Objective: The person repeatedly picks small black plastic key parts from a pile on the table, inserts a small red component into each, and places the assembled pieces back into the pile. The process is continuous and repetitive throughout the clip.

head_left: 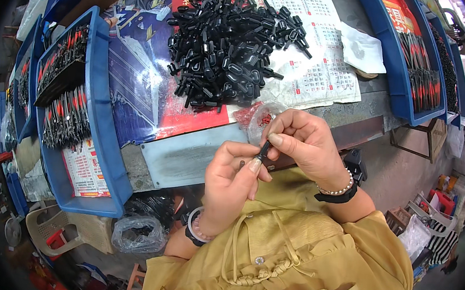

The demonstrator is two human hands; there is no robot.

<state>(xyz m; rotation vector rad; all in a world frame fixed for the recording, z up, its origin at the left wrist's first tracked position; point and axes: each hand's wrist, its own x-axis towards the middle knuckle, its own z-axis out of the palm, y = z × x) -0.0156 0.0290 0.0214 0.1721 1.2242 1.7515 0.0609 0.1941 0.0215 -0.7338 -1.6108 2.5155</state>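
A small black plastic part is pinched between my two hands, in front of my chest at the table's near edge. My left hand grips its lower end between thumb and fingers. The thumb and forefinger of my right hand close on its upper end. Just beyond my hands is a clear plastic bag with small red pieces in it. Farther back lies a big heap of black plastic parts, each with a rounded, looped end.
Printed sheets cover much of the table, with a grey plate at its near edge. Blue trays of black-and-red parts stand at the left, and another blue tray at the right. A white paper lies by it.
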